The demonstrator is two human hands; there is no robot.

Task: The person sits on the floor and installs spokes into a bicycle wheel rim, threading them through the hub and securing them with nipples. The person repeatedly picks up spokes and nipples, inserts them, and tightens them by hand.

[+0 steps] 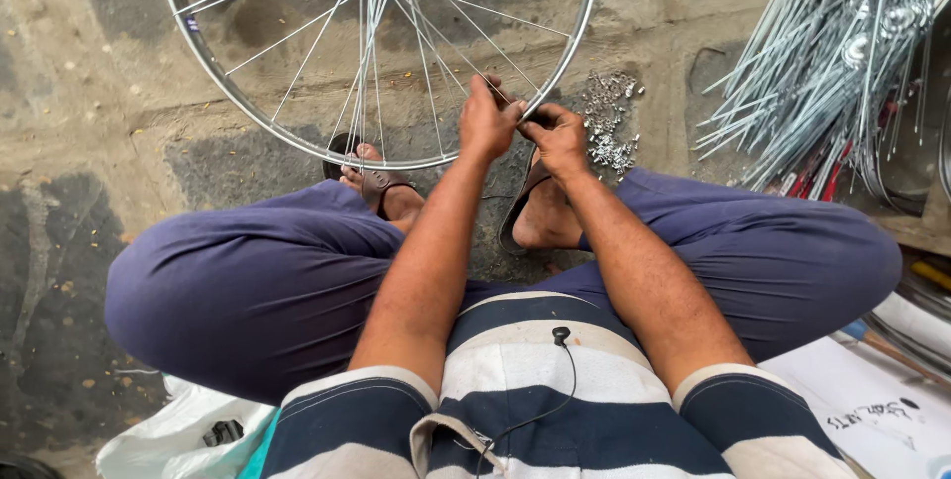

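A silver bicycle wheel rim (580, 33) is stood on edge on the stone floor (89, 93), steadied between 2 sandalled feet (381, 187). Both hands are brought together at the lower right stretch of the rim, where a thin spoke (466, 58) is met. The left hand (487, 122) is closed in a pinch, its grip drawn tight on the end of that spoke against the rim. The right hand (557, 137) is curled shut just beside it, fingertips pressed on the rim's inner face; a small part may be held there, but it cannot be told (the fingers hide it).

The step in hand is judged to be the seating of a spoke end into the rim. For the next move, a fine twist of the fingertips seems to be called for, with the rim kept steady by the feet.

A pile of small metal nipples (609, 122) is heaped on the floor near the right hand, and a bundle of loose spokes (822, 63) is stacked further right. A white bag (168, 434) is seen by the left knee.
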